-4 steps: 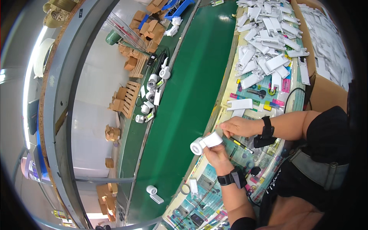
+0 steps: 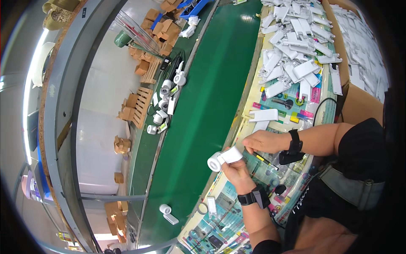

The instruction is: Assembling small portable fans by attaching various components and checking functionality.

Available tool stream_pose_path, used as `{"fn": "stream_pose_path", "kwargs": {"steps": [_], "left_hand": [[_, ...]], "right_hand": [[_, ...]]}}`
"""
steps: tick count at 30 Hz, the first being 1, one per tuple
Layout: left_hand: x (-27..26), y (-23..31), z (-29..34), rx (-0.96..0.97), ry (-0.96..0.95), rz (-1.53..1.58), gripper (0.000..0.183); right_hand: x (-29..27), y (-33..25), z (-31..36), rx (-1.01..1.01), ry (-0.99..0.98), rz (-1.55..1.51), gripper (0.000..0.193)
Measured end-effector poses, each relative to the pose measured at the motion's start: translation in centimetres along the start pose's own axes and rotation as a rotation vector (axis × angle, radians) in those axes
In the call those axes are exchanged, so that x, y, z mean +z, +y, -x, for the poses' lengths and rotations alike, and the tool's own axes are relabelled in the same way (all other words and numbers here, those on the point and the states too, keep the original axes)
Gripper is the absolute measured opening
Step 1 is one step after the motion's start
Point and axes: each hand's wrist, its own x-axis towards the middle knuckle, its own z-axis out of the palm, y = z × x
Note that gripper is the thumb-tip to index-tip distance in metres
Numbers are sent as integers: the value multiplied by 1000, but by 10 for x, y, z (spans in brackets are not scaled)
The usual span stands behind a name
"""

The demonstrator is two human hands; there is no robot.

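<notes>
My left hand point(image 2: 237, 172), the lower one, grips a white fitting point(image 2: 231, 155) with a round, ring-faced head and a flat rectangular arm. It holds the piece up over the table's edge beside the green belt. Close by, my right hand point(image 2: 263, 142) has its fingers curled and thumb pressed in, just off the fitting's arm end. Whatever lies in that pinch is too small or hidden to name. A slim black-and-yellow tool shape point(image 2: 265, 161) shows under those fingers; whether it is held, lies there or is printed on the mat cannot be told.
A green conveyor belt point(image 2: 203, 106) runs alongside the mat-covered table, carrying one similar white fitting point(image 2: 165, 209). More fittings and cables point(image 2: 164, 103) lie along its far side. White flat parts point(image 2: 292, 46) are heaped on the table, near a cardboard box point(image 2: 359, 101) of more.
The view has shifted slightly. My left hand has drawn the white fitting a little left and down; my right hand has dipped slightly, still pinched.
</notes>
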Motion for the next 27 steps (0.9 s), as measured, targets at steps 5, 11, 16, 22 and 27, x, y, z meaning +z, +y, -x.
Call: {"fn": "stream_pose_path", "kwargs": {"steps": [5, 11, 16, 22, 27], "left_hand": [[2, 1, 0, -18, 3, 5, 25], [6, -3, 3, 0, 10, -16, 26], [25, 1, 16, -3, -143, -113, 27], [49, 14, 39, 324, -278, -1010, 44], [75, 23, 59, 642, -240, -1492, 61]], "right_hand": [[-5, -4, 2, -17, -69, 97, 52], [-7, -7, 5, -47, -82, 153, 48], [-2, 3, 1, -59, -11, 173, 36], [2, 1, 1, -53, 81, 125, 49], [1, 3, -2, 14, 15, -54, 51]]}}
